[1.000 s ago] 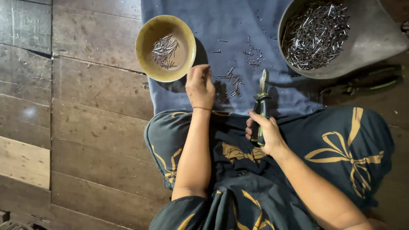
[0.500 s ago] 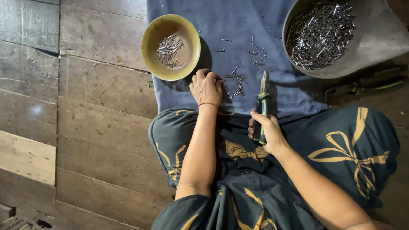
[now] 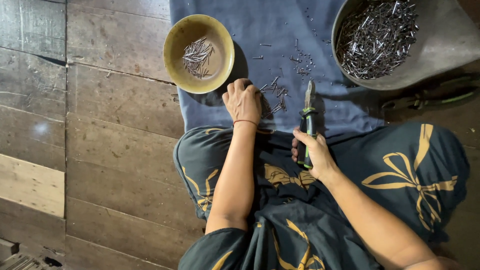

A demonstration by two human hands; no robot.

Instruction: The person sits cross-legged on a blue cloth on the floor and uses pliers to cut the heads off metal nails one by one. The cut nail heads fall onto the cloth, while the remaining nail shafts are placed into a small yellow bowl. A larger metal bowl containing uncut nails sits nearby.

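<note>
Left hand [image 3: 243,100] curled, knuckles up, on blue cloth [image 3: 280,30] at a small pile of nails [image 3: 276,97]; whether it pinches any, cannot tell. Right hand [image 3: 312,150] closed round green-handled pliers [image 3: 307,122], tip pointing away.

Risks: loose nails rolling off the cloth into floorboard [image 3: 100,140] gaps; points pricking fingertips.

Count: one yellow bowl [image 3: 176,44], one grey basin [image 3: 440,45], one pliers, nails uncountable.

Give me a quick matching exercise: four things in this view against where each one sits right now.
Things:
1. yellow bowl
2. grey metal pan
3. pliers
4. loose nails

Places:
A. held in the right hand
B. on the blue cloth by the left hand fingertips
C. top right, full of nails
D. at the cloth's left edge, few nails inside

Pairs: 1-D, 2-C, 3-A, 4-B
</note>
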